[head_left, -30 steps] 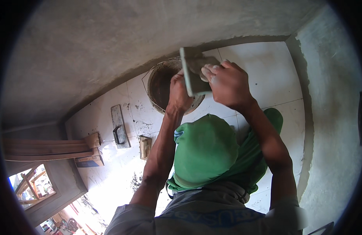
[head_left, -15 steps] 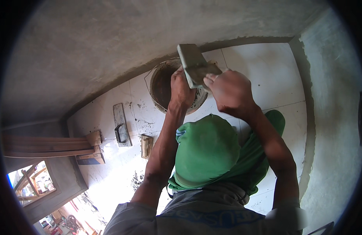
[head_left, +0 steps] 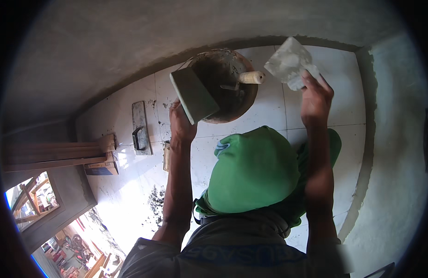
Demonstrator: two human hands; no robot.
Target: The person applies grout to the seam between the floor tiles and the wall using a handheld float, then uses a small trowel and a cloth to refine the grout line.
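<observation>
A grey-green rectangular board (head_left: 192, 94) is tilted over the left of the mortar bucket (head_left: 238, 106), held from below by my left hand (head_left: 181, 123), whose fingers are partly hidden behind it. My right hand (head_left: 317, 103) grips a pale, mottled, squarish piece (head_left: 288, 59) right of the bucket; its material is unclear. A trowel with a light handle (head_left: 250, 77) lies in the bucket. A long float with a black handle (head_left: 141, 129) lies on the tiles at left; a small light block (head_left: 166, 156) is partly hidden beside my left forearm.
Plastered walls (head_left: 191, 23) border the white tiled floor (head_left: 334, 102) behind and at right. Long wooden planks (head_left: 56, 153) and cardboard (head_left: 105, 169) lie at left. An opening (head_left: 33, 201) at lower left shows a cluttered space beyond. My green-clad knee (head_left: 251, 171) is bent below the bucket.
My hands have separated: the board moved left with my left hand, while my right hand moved right and up with the pale piece. The trowel handle now shows in the bucket.
</observation>
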